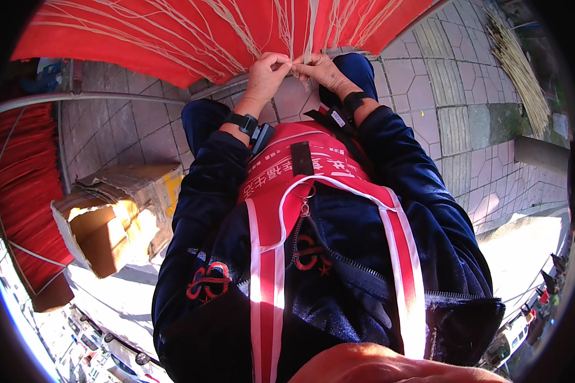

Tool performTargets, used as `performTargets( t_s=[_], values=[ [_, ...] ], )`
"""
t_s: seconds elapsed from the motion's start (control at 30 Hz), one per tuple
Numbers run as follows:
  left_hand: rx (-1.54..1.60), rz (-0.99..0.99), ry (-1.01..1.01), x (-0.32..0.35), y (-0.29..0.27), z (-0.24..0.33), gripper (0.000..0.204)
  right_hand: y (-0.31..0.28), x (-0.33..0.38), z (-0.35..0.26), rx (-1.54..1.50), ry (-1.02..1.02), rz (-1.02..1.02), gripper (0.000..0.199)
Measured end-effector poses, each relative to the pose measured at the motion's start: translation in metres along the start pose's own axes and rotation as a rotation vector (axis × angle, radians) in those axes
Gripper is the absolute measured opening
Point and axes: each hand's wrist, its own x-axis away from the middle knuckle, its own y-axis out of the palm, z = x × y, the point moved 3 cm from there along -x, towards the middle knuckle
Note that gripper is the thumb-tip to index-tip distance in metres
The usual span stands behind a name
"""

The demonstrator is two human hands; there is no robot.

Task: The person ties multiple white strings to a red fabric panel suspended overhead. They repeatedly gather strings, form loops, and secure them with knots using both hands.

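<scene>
A red cloth (150, 56) spreads across the top of the head view, with long pale strings (239, 29) lying over it in loose bunches. At its near edge my left hand (267, 78) is closed, thumb and forefinger pinched together on the strings. Right beside it, fingertips almost touching, my right hand (324, 71) pinches the same bunch. A few thin string ends hang just below the right fingers. The exact point of grip is too small to make out.
An open cardboard box (118, 217) sits on the paving at my left. Farther left is a metal-framed red fabric panel (29, 185); a metal bar (121, 97) runs above the box. A bundle of thin sticks (519, 70) lies at the far right on the tiles (437, 96).
</scene>
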Motion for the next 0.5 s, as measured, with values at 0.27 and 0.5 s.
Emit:
performTargets(
  t_s=[0.27,0.5],
  values=[
    [0.014,0.097,-0.005,0.001,-0.015,-0.008,0.01,-0.007,-0.001,0.006,-0.005,0.013,0.089,0.017],
    [-0.026,0.569,-0.051,0.008,-0.115,-0.018,0.012,-0.031,0.001,0.013,-0.115,-0.025,0.452,0.016]
  ],
)
